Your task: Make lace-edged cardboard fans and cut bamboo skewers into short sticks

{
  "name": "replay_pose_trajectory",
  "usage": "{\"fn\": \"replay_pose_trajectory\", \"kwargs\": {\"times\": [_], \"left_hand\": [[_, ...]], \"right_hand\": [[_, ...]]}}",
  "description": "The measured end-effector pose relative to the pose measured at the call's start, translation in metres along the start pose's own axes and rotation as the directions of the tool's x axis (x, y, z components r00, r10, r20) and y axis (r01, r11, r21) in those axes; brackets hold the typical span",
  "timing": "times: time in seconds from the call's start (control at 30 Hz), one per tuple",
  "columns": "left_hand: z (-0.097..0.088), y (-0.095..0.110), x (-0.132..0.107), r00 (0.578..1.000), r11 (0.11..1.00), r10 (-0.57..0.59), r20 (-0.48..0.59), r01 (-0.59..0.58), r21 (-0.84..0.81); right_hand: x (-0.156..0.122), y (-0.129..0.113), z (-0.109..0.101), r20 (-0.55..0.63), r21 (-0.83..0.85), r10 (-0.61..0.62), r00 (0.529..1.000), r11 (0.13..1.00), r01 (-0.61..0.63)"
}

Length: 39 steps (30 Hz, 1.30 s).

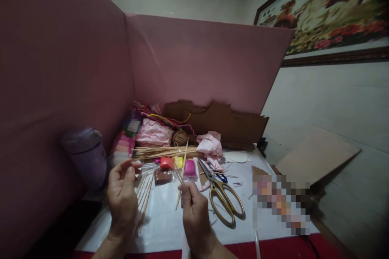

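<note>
We face tall panels covered in pink cloth (pixel 206 60), standing along the left and far sides of the flat white sheet (pixel 164 218) at which we work. High to the right of the white sheet hangs a brown-framed, many-coloured picture (pixel 337 24). A long piece of torn-edged brown cardboard (pixel 240 125) leans at the white sheet's far edge, and a purple lidded container (pixel 88 166) stands by its left edge.

Our left hand (pixel 121 198) is raised over the white sheet's left part, fingers half curled towards the thumb; we cannot tell whether it grips anything. Our right hand (pixel 196 208) is over the near middle of the white sheet.

Folded pink-patterned fabric (pixel 154 132) lies towards the white sheet's far left, with a bundle of long straw-coloured sticks (pixel 146 153) just nearer us. Metal scissors with gold-coloured handles (pixel 212 179) lie open right of the white sheet's middle. A round ball of brown twine (pixel 180 137) sits at the white sheet's far side, and near its middle are a wrapped brown block (pixel 163 177) and a wrapped magenta block (pixel 190 167). Thinnest of all, slender pale sticks (pixel 179 176) rise over the white sheet's middle, pinched between our right thumb and fingers.
</note>
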<state>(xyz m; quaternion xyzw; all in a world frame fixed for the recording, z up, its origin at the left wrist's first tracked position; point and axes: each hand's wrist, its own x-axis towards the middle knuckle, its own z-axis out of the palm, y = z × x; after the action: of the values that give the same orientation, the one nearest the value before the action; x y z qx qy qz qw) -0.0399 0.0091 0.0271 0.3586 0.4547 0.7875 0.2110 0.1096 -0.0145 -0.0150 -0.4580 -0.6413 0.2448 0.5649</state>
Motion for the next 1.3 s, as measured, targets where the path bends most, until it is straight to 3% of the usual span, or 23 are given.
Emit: {"fn": "replay_pose_trajectory", "kwargs": {"times": [0.13,0.27,0.33,0.4,0.5,0.6,0.7,0.8,0.9,1.0,1.2,1.3], "left_hand": [[-0.005,-0.004,0.015,0.998,1.000,-0.013,-0.064,0.014,0.006],[-0.010,0.004,0.027,0.997,0.999,-0.053,-0.062,0.053,0.009],[-0.011,0.008,0.029,0.999,0.996,-0.034,0.017,0.033,0.083],[-0.012,0.010,0.028,0.983,0.966,-0.019,0.184,-0.029,0.258],[-0.013,0.010,0.023,0.873,0.758,-0.088,0.479,-0.254,0.601],[-0.018,0.011,0.014,0.763,0.436,-0.241,0.599,-0.466,0.769],[-0.028,0.010,0.003,0.763,0.187,-0.301,0.572,-0.541,0.820],[-0.038,0.005,-0.008,0.762,0.059,-0.349,0.546,-0.563,0.824],[-0.041,-0.003,-0.017,0.747,-0.002,-0.422,0.513,-0.567,0.823],[-0.035,-0.010,-0.023,0.735,-0.031,-0.420,0.532,-0.597,0.801],[-0.027,-0.010,-0.019,0.690,0.009,-0.459,0.559,-0.626,0.780],[-0.034,-0.011,-0.015,0.699,0.016,-0.474,0.536,-0.602,0.799]], "right_hand": [[-0.006,0.001,-0.001,0.010,-0.088,-0.200,0.980,0.976,0.200],[-0.003,0.006,-0.006,-0.035,-0.168,-0.285,0.958,0.947,0.275],[0.000,0.008,-0.008,-0.058,-0.203,-0.308,0.950,0.935,0.291],[0.002,0.008,-0.009,-0.060,-0.237,-0.338,0.939,0.919,0.316],[0.001,0.008,-0.009,-0.025,-0.290,-0.375,0.927,0.890,0.352],[0.001,0.007,-0.009,-0.018,-0.338,-0.398,0.917,0.866,0.369],[0.002,0.006,-0.009,-0.043,-0.367,-0.419,0.907,0.851,0.376],[0.003,0.006,-0.009,-0.065,-0.381,-0.435,0.898,0.843,0.381],[0.003,0.006,-0.009,-0.069,-0.387,-0.448,0.891,0.835,0.390],[0.002,0.006,-0.009,-0.051,-0.381,-0.456,0.888,0.831,0.405],[0.006,0.008,-0.009,-0.085,-0.425,-0.483,0.871,0.809,0.407],[0.007,0.008,-0.010,-0.077,-0.424,-0.486,0.870,0.806,0.413]]}}
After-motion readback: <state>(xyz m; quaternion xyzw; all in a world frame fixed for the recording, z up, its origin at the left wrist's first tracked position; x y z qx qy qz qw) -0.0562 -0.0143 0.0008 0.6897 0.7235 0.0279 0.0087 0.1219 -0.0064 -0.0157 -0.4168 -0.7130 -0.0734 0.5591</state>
